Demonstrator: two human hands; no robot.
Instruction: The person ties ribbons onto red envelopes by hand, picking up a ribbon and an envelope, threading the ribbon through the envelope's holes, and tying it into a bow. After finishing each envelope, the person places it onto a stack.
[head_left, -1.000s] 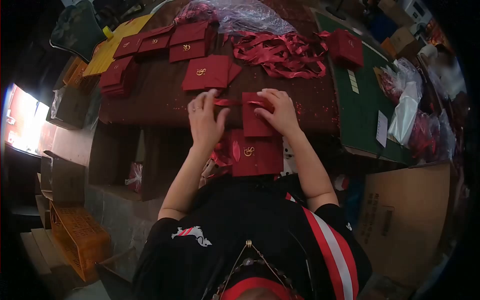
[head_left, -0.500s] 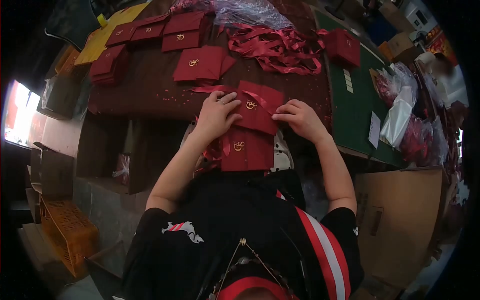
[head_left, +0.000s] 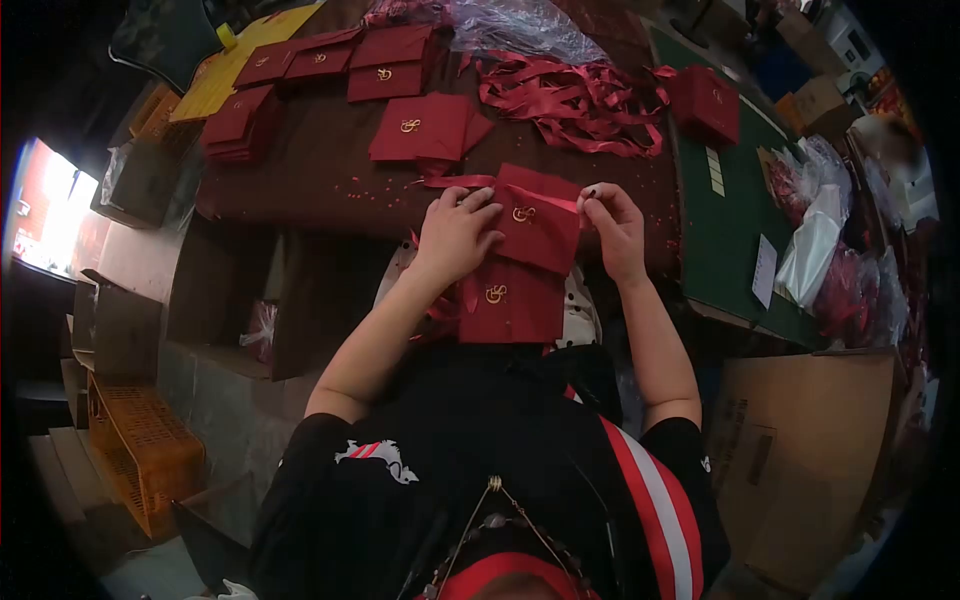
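A dark red envelope (head_left: 535, 245) with a gold emblem lies in front of me, its far part at the table's front edge. My left hand (head_left: 458, 232) holds it by the left edge, fingers bent and thumb on the front. A red ribbon (head_left: 548, 202) crosses the envelope above the emblem. My right hand (head_left: 612, 225) pinches the ribbon's right end between thumb and fingers, just off the envelope's right edge. Another red envelope (head_left: 525, 318) with the same emblem lies nearer my body, partly under the first. The ribbon's left part runs behind my left fingers.
Stacks of red envelopes (head_left: 415, 128) stand on the brown-covered table (head_left: 300, 195). A heap of red ribbons (head_left: 570, 105) lies behind, beside clear plastic wrap (head_left: 525, 28). At right, a green board (head_left: 725, 235) holds a red stack (head_left: 705, 105) and plastic bags (head_left: 812, 245). Below stands a cardboard box (head_left: 800, 450).
My right hand has lifted and turned upward, drawing the ribbon's end out to the right, so the ribbon lies straighter. My left hand stays at the envelope's left edge. The whole view shifted slightly.
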